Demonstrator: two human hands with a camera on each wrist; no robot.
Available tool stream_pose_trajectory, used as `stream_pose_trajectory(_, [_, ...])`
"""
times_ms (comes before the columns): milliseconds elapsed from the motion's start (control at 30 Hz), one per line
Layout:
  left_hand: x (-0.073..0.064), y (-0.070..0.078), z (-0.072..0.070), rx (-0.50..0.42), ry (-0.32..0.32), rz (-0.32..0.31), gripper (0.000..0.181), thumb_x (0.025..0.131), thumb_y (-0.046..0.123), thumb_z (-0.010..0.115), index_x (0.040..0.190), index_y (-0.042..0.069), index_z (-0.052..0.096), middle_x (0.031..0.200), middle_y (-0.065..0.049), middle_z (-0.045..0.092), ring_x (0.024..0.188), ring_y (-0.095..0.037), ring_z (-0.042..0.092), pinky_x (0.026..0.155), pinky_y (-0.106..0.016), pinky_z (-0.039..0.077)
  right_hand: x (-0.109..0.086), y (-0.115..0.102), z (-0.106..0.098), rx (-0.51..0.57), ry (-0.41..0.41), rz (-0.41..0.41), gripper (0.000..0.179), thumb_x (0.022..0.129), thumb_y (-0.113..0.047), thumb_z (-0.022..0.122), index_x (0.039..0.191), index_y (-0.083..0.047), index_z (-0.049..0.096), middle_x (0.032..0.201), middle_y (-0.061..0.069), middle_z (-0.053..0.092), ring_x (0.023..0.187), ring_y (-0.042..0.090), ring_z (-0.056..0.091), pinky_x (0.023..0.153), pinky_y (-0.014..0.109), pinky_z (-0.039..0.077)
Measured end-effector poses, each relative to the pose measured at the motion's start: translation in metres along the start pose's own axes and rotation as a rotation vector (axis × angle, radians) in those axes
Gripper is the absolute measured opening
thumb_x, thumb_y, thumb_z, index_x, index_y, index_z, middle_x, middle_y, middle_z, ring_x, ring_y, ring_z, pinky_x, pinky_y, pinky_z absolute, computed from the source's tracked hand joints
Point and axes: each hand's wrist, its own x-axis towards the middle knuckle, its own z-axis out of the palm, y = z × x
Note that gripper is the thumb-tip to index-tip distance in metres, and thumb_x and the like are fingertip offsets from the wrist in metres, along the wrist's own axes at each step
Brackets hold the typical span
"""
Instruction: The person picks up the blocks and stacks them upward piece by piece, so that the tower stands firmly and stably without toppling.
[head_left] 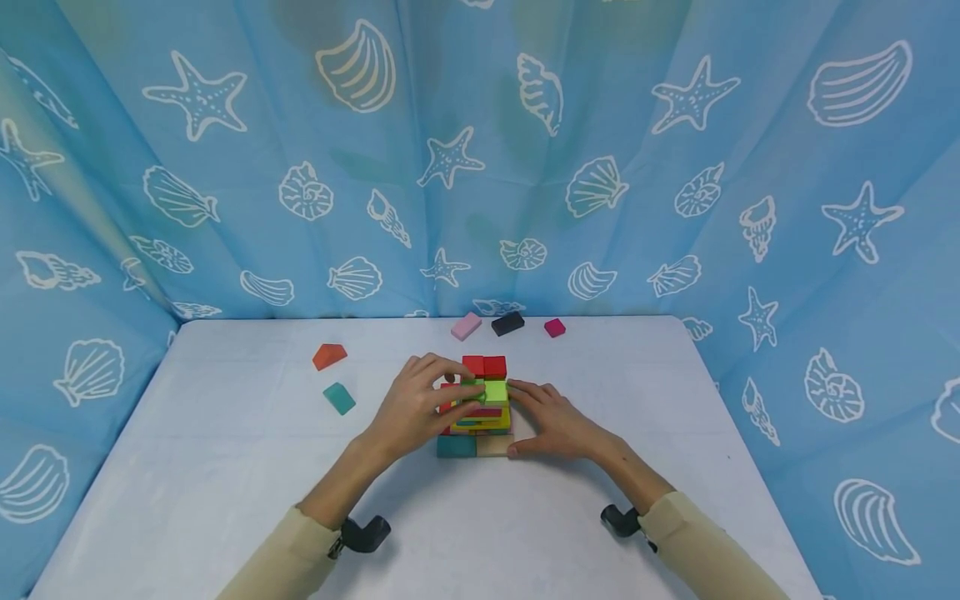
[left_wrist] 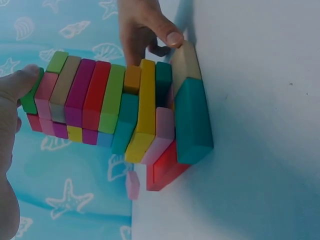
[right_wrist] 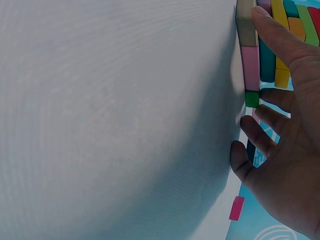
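A tall tower of coloured wooden blocks (left_wrist: 91,95) stands in front of me, with a teal block (head_left: 456,447) and a natural wood block (head_left: 492,447) side by side at its near base. My left hand (head_left: 414,406) is at the top, pinching a small green block (left_wrist: 33,93) that sits against the tower's upper end. Low on the right side is my right hand (head_left: 558,427), fingers spread and relaxed. Its thumb (right_wrist: 275,32) touches the wood block, and another fingertip is close to a small green block (right_wrist: 252,98) at the base.
Behind the tower lie a pink block (head_left: 467,326), a black block (head_left: 508,323) and a small magenta block (head_left: 555,327). An orange block (head_left: 329,357) and a teal piece (head_left: 340,398) lie to the left. A blue seashell curtain (head_left: 480,208) hangs behind the white table (head_left: 247,467).
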Motion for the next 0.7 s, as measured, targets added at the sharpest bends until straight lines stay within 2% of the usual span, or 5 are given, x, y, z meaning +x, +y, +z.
stream_pose_trajectory(700, [0.0036, -0.0005, 0.0004, -0.007, -0.006, -0.025, 0.034, 0.080, 0.027, 0.087, 0.112, 0.023, 0.079, 0.115, 0.003, 0.068, 0.109, -0.014, 0.058, 0.091, -0.035, 0.048, 0.0001, 0.0016, -0.0009, -0.002, -0.002, -0.023, 0.102, 0.075, -0.057, 0.082, 0.158, -0.023, 0.033, 0.164, 0.001, 0.028, 0.142, 0.030, 0.033, 0.107, 0.056, 0.043])
